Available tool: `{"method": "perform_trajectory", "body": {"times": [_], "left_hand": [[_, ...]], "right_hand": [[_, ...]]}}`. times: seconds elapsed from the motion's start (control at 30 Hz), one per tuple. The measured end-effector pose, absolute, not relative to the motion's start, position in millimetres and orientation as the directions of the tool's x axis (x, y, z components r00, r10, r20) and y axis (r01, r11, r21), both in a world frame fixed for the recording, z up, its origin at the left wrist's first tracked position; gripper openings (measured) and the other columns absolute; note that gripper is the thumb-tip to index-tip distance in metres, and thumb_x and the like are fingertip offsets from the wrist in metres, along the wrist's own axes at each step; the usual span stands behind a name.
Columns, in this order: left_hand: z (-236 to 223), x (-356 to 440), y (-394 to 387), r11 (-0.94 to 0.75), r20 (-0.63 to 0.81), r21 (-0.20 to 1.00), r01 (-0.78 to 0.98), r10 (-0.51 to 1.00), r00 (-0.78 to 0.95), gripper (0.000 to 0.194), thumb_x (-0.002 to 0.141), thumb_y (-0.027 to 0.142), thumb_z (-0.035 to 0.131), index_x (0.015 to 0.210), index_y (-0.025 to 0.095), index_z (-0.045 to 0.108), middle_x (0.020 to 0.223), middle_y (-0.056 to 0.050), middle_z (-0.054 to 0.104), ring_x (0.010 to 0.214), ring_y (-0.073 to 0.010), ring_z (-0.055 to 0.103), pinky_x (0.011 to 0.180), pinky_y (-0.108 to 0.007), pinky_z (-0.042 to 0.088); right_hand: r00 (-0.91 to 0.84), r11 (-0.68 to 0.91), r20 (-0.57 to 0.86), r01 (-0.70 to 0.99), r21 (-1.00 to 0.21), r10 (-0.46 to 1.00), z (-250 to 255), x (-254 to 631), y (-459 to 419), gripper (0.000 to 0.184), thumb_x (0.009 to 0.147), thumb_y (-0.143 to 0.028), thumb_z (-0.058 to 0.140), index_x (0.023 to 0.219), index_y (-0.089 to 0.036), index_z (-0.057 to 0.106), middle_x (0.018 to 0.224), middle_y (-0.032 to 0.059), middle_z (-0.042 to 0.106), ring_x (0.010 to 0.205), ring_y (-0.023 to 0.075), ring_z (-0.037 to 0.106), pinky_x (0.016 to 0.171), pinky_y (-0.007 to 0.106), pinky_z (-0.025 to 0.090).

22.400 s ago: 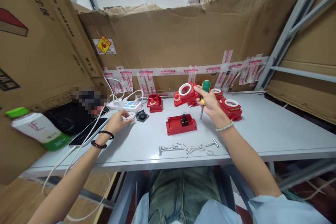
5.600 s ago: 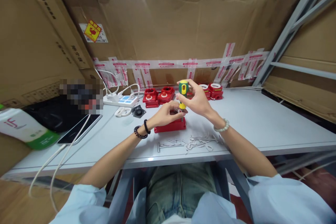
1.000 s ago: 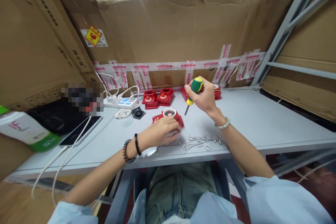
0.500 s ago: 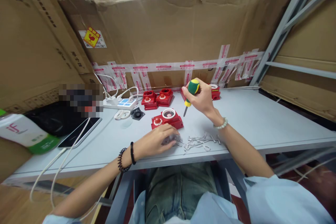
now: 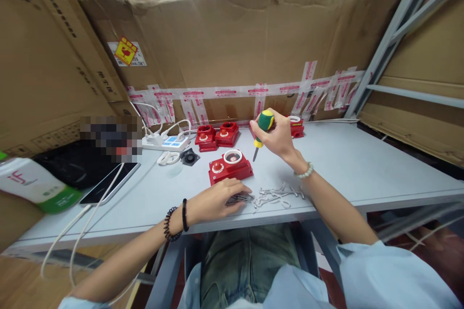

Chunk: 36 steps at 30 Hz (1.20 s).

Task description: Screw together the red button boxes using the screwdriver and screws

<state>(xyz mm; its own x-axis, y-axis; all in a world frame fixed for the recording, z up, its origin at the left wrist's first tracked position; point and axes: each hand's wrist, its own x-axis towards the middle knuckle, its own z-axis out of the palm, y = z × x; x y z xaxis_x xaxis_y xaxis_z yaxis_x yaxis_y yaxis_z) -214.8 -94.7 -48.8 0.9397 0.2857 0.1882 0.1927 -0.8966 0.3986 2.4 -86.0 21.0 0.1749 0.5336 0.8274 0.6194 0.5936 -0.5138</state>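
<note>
My right hand [image 5: 277, 135] is closed round the green and yellow handle of a screwdriver [image 5: 265, 121]. Its blade points down above the table, a little right of a red housing [image 5: 232, 168] with a red dome and a white ring. Low at the table's front, my left hand [image 5: 215, 198] curves its thumb and fingers round several slim metal screws [image 5: 239, 198], partly hidden by the fingers. Beside these lies a loose pile of silvery screws and small pieces [image 5: 275, 197].
Two red housings [image 5: 226, 135] stand at the back, with another [image 5: 296, 127] behind my right hand. A black square part [image 5: 189, 157], white rings [image 5: 168, 158] and a power strip [image 5: 168, 143] sit left of centre. Farther left are a phone [image 5: 110, 183] and a bottle [image 5: 39, 186].
My left hand has shifted slightly down, away from the red housing, and more of the metal screws at its fingers show. My right hand and the screwdriver have barely moved.
</note>
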Motion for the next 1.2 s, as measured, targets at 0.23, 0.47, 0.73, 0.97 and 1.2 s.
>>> {"method": "perform_trajectory", "body": {"times": [0.23, 0.47, 0.73, 0.97, 1.2], "left_hand": [[-54, -207, -96, -0.915, 0.202, 0.380, 0.135, 0.224, 0.953, 0.027, 0.094, 0.020, 0.054, 0.119, 0.018, 0.059, 0.109, -0.009, 0.067, 0.102, -0.0210, 0.062, 0.093, -0.034, 0.050], [-47, -217, -99, -0.938, 0.325, 0.340, 0.070, 0.187, 0.927, 0.025, 0.095, 0.020, 0.053, 0.118, 0.019, 0.059, 0.110, -0.009, 0.068, 0.104, -0.0203, 0.062, 0.093, -0.034, 0.050], [-26, -209, -63, -0.830, 0.496, 0.234, 0.506, 0.549, 0.672, 0.068, 0.083, 0.055, 0.065, 0.134, 0.015, 0.046, 0.137, -0.018, 0.054, 0.125, -0.0362, 0.050, 0.102, -0.053, 0.041], [-30, -184, -40, -0.818, 0.290, 0.306, 0.487, 0.568, 0.771, 0.077, 0.075, 0.059, 0.070, 0.133, 0.014, 0.045, 0.115, -0.016, 0.068, 0.100, -0.0316, 0.067, 0.087, -0.042, 0.050], [-22, -191, -42, -0.841, 0.273, 0.408, 0.355, 0.483, 0.832, 0.080, 0.068, 0.054, 0.077, 0.131, 0.018, 0.045, 0.113, -0.012, 0.069, 0.102, -0.0294, 0.068, 0.089, -0.039, 0.051]], "right_hand": [[0.168, 0.590, 0.826, 0.624, -0.512, 0.538, 20, 3, -85, 0.024, 0.079, -0.036, 0.067, 0.069, -0.021, 0.051, 0.055, -0.0031, 0.054, 0.050, 0.0127, 0.048, 0.052, 0.030, 0.042], [0.173, 0.579, 0.821, 0.630, -0.517, 0.544, 21, 2, -87, 0.023, 0.078, -0.036, 0.067, 0.069, -0.021, 0.051, 0.059, -0.0032, 0.056, 0.052, 0.0112, 0.047, 0.053, 0.029, 0.042], [0.192, 0.604, 0.842, 0.619, -0.502, 0.504, 18, 1, -85, 0.018, 0.080, -0.035, 0.065, 0.086, -0.022, 0.053, 0.067, -0.0030, 0.058, 0.055, 0.0129, 0.052, 0.056, 0.029, 0.045], [0.176, 0.534, 0.888, 0.743, -0.403, 0.425, 14, 4, -81, 0.019, 0.085, -0.033, 0.059, 0.099, -0.024, 0.050, 0.070, -0.0045, 0.051, 0.054, 0.0119, 0.046, 0.055, 0.029, 0.042], [0.126, 0.569, 0.871, 0.712, -0.413, 0.475, 8, 1, -76, 0.017, 0.086, -0.032, 0.058, 0.097, -0.024, 0.048, 0.066, -0.0066, 0.049, 0.051, 0.0108, 0.046, 0.053, 0.026, 0.040]]}}
